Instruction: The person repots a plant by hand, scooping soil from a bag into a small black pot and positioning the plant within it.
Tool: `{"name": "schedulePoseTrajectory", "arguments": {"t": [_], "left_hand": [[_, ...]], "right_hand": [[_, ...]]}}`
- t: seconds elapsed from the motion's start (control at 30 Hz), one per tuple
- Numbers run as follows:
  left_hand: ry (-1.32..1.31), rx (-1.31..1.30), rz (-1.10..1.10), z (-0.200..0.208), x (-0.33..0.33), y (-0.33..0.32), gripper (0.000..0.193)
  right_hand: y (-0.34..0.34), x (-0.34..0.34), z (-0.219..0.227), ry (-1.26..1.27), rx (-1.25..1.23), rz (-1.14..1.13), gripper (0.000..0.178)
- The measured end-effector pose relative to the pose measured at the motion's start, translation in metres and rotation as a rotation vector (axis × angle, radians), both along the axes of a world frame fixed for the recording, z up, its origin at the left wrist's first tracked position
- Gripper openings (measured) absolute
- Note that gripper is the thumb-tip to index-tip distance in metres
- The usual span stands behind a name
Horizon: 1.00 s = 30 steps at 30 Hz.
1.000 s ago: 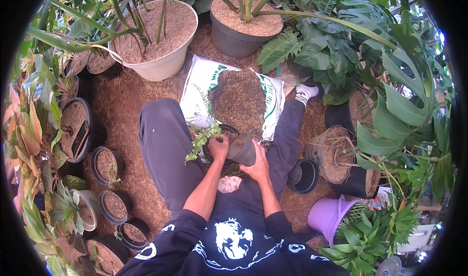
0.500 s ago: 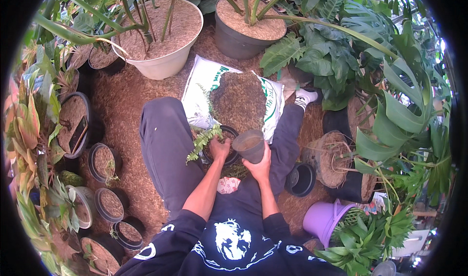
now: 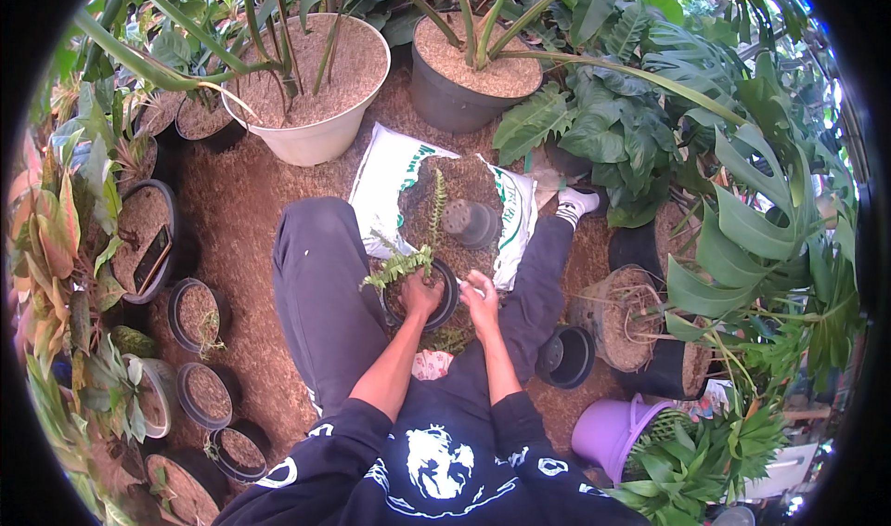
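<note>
A fern (image 3: 401,266) with small green leaflets leans over the left rim of a black pot (image 3: 449,301) between my legs. Down inside that pot, my left hand (image 3: 422,294) is closed at the base of the fern, its fingertips partly hidden. Just off the pot's right rim, my right hand (image 3: 480,301) is empty, with its fingers apart and slightly curled. Beyond both hands, a small grey pot (image 3: 471,223) rests tipped, base showing, on dark potting mix (image 3: 455,175) in a torn-open white bag (image 3: 379,177).
Large potted plants in a white pot (image 3: 320,141) and a dark pot (image 3: 464,99) stand at the far side. Several soil-filled pots line the left. To my right are a black pot (image 3: 566,357), a clear pot (image 3: 620,317) and a purple bucket (image 3: 603,438).
My right hand has let go of the small grey pot, which now lies on the potting mix in the bag. The hand has come back beside the black pot; my left hand stays there.
</note>
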State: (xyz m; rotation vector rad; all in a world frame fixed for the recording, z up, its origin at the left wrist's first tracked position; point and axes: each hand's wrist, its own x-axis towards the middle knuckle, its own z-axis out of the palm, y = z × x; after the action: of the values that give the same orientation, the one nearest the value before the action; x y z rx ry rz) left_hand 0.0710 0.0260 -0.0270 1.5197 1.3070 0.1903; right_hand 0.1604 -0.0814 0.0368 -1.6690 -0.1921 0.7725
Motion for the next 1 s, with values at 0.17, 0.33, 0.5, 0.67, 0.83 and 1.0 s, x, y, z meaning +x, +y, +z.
{"name": "schedulePoseTrajectory", "arguments": {"t": [0.17,0.33,0.5,0.67,0.83,1.0], "left_hand": [[-0.006,-0.042,-0.003,0.014,0.005,-0.002,0.052],[0.057,0.043,0.07,0.01,0.003,0.0,0.048],[0.063,-0.01,0.054,0.002,0.006,0.005,0.039],[0.057,0.113,0.128,-0.018,0.004,0.005,0.024],[0.006,0.095,0.079,-0.015,0.002,0.0,0.022],[-0.048,0.033,-0.053,-0.003,-0.009,0.01,0.022]], "right_hand": [[-0.021,-0.002,-0.033,-0.2,-0.079,0.183,0.04],[-0.012,-0.013,-0.025,-0.336,-0.137,0.213,0.038],[-0.014,-0.01,-0.029,-0.345,-0.117,0.223,0.036],[-0.007,-0.013,-0.028,-0.349,-0.084,0.216,0.034],[-0.008,-0.013,-0.017,-0.5,-0.108,0.151,0.025],[-0.002,-0.013,0.01,-0.638,-0.114,0.181,0.018]]}}
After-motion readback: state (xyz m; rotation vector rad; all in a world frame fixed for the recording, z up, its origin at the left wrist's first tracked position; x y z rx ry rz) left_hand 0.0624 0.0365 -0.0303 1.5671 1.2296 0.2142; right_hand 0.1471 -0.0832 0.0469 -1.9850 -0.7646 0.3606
